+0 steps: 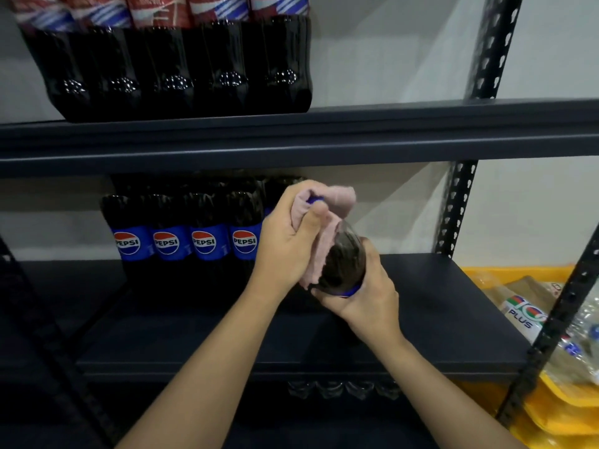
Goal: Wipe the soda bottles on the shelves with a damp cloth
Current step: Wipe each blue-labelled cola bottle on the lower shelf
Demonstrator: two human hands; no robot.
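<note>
Off to the right there's a yellow plastic bag (551, 403) stuffed with clear bottles (525, 306) (one label reads "100 PLUS"), plain white wall (534, 205) behind.

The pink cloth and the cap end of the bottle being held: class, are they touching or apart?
Touching. The head view shows the pink cloth wrapped over the bottle top, the blue cap peeking out between its folds, while the left hand grips the cloth around it.

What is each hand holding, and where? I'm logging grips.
Left hand grips pink cloth over the dark plastic Pepsi bottle's capped neck; right hand holds its labelled body.
</note>
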